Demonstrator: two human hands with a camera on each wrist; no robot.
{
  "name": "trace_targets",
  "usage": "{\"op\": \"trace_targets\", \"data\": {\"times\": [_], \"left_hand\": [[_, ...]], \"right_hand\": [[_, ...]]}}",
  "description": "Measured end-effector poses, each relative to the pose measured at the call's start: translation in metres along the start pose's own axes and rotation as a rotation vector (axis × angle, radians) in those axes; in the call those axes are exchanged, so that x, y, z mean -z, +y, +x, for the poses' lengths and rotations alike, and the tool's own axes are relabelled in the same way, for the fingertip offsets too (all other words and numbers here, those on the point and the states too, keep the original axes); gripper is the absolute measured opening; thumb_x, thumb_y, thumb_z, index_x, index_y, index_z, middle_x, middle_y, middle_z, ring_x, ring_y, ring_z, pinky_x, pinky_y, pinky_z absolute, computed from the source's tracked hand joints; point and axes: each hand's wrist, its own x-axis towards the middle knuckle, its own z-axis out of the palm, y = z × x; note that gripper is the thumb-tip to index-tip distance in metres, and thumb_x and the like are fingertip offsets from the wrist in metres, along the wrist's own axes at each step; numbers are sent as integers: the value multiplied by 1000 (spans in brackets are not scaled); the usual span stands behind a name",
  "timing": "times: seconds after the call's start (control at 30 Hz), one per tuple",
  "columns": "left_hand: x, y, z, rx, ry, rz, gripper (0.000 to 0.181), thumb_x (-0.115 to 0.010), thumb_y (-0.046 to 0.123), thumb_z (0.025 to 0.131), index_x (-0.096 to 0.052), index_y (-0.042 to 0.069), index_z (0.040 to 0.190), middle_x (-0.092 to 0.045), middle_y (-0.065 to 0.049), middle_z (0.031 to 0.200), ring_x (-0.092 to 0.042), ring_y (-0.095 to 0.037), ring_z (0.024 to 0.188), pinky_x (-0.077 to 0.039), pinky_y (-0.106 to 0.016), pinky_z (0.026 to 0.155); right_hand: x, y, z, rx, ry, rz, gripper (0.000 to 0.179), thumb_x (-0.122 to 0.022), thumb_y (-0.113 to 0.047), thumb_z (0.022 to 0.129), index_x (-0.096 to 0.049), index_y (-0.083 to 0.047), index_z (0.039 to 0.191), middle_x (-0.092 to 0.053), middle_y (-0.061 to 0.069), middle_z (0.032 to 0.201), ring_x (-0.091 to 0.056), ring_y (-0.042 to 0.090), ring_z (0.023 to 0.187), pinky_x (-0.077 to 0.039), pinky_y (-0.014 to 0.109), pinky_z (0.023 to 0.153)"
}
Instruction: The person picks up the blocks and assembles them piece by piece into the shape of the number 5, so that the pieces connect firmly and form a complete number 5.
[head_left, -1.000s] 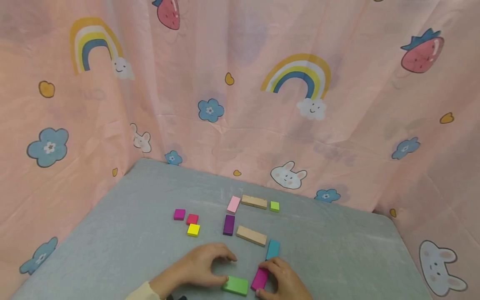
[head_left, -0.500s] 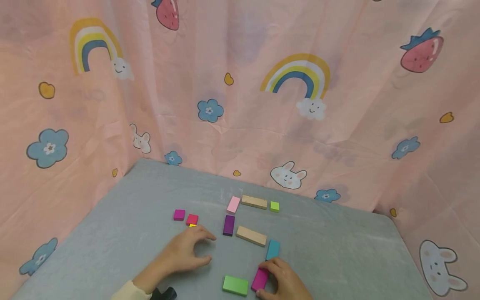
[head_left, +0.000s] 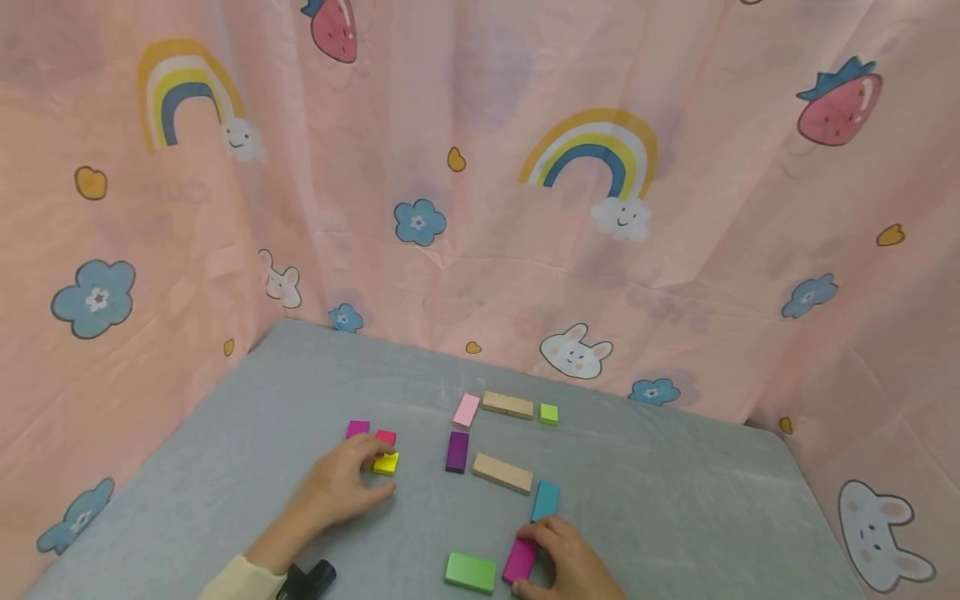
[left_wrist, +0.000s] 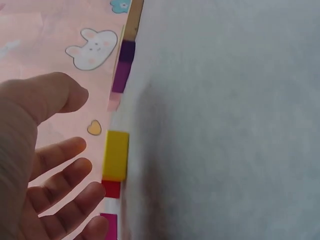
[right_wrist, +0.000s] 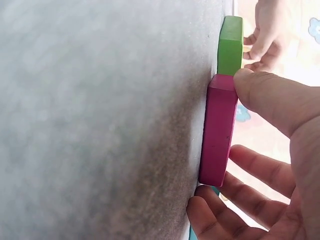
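My left hand hovers by the small yellow block, its thumb and fingers spread apart and nothing between them. In the left wrist view that yellow block stands just beyond the fingertips. Behind it lie a small red block and a small magenta block, partly hidden by the hand. With thumb at one end and fingers at the other, my right hand holds a long magenta block flat on the table. A green block lies left of it, a blue block beyond it.
Farther back on the grey table are two wooden blocks, a purple block, a pink block and a small lime block. A patterned pink curtain hangs behind. A black device sits at my left wrist.
My left hand has left the green block and moved left and away from me to the small yellow block. The right hand stays on the long magenta block.
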Motion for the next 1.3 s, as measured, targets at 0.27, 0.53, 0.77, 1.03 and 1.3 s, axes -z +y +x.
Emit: {"op": "trace_targets", "data": {"times": [0.27, 0.53, 0.77, 1.03, 1.3], "left_hand": [[-1, -11, 8, 15, -13, -15, 36, -82, 29, 70, -70, 21, 103, -56, 12, 88, -49, -5, 76, -44, -22, 67], [-3, -17, 13, 22, -38, -67, 32, -81, 25, 71, -71, 24, 101, -51, 10, 82, -46, -6, 72, -38, -20, 61], [-5, -20, 16, 15, -36, -77, 29, -82, 23, 70, -71, 26, 97, -47, 9, 77, -45, -5, 70, -37, -20, 61], [-4, -17, 18, 19, -34, -75, 26, -82, 21, 70, -73, 23, 94, -47, 9, 76, -44, -5, 69, -38, -20, 61], [-4, -18, 20, -6, -50, -52, 25, -84, 23, 67, -72, 26, 89, -50, 10, 80, -47, -6, 72, -41, -20, 64]], "right_hand": [[0, 1, 0, 19, 14, -14, 55, -77, -53, 73, -64, -19, 114, -56, -6, 106, -48, 9, 88, -52, 30, 77], [1, 0, 0, -1, -6, -10, 55, -77, -53, 73, -64, -19, 115, -56, -5, 107, -48, 12, 90, -53, 34, 81], [1, -1, 0, -8, -11, -9, 56, -77, -53, 73, -64, -18, 115, -56, -5, 107, -48, 13, 90, -53, 35, 81], [2, 0, 0, 16, 2, -13, 55, -77, -52, 73, -64, -17, 114, -57, -5, 106, -48, 11, 89, -52, 33, 78], [1, 0, 0, 27, 6, -19, 54, -77, -52, 74, -64, -17, 114, -56, -5, 106, -48, 11, 89, -52, 33, 79]]}}
